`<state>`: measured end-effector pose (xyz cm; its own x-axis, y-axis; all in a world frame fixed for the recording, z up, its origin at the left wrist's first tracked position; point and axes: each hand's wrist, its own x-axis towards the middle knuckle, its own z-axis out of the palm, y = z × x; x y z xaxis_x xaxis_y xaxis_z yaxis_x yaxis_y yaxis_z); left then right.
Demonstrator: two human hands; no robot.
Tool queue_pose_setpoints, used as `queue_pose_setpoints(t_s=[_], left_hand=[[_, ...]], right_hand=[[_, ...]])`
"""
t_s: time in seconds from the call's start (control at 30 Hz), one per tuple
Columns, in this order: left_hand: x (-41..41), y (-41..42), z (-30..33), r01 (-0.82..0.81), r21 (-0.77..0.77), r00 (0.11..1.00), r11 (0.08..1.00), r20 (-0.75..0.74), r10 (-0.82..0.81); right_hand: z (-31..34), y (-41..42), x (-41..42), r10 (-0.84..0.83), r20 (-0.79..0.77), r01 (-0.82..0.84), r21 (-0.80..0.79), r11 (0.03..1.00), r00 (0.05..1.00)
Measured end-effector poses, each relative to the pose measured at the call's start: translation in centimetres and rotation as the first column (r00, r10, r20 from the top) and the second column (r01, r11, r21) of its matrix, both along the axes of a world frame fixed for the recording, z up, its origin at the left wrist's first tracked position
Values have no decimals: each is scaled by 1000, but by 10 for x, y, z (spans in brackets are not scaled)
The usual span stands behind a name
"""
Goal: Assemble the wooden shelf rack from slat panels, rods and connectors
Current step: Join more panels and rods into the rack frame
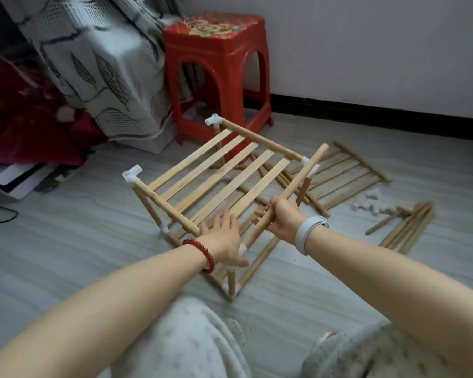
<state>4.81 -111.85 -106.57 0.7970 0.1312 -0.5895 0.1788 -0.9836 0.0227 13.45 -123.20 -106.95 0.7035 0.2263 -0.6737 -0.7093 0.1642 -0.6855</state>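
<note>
Rack (202, 170) of five slats under flat left hand (224, 238); one rod (292, 189) in right hand's (283, 219) grip.

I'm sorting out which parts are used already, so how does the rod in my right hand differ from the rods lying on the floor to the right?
The rod in the right hand is lifted and slanted above the rack; the rods on the floor lie flat. The held rod is alone, gripped near its lower end by the right hand; the floor rods lie bunched together, untouched. Both are plain light wood, round.
</note>
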Motion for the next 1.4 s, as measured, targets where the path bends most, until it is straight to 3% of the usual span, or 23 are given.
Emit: queue_pose_setpoints(t_s=[0.1,0.2,0.4,0.5,0.57,0.67,0.77,0.9,1.03,1.13,1.27,1.33,1.4], left_hand=[[-4,0,-11,27,14,980,1000,195,-29],[-12,4,-27,10,-7,896,1000,445,-6],[-24,-3,-39,83,-220,575,972,807,134],[-25,-4,-45,126,-271,430,954,882,194],[-25,-2,-47,146,-269,390,952,900,194],[-22,-2,-49,140,-238,399,961,902,165],[-25,-3,-54,114,-218,394,969,905,157],[-28,-1,-52,127,-209,447,970,885,132],[-25,4,-46,100,-207,641,973,761,96],[-9,9,-38,50,-274,705,960,691,160],[37,-2,-16,2,-402,716,916,640,279],[64,-17,-11,25,-412,739,911,622,261],[94,-36,-11,39,-398,793,916,570,214]], right_hand=[[2,3,5,115,25,-113,-71,991,993],[-3,1,4,166,22,-164,-66,984,986],[-12,-3,-4,128,48,-129,15,992,991],[-16,-2,-7,90,36,-91,30,995,995],[-20,-2,-10,59,28,-61,56,997,998],[-30,-2,-20,25,-35,-19,179,984,999],[-36,-1,-24,72,-20,-67,184,981,997],[-41,-9,-24,238,73,-241,39,970,969],[-38,-20,-20,441,121,-418,-175,891,889],[-36,-36,-3,508,77,-466,-297,833,858],[-34,-68,43,374,148,-268,-471,841,915],[-34,-79,68,229,240,-89,-480,873,944],[-35,-85,98,175,366,43,-516,856,914]])
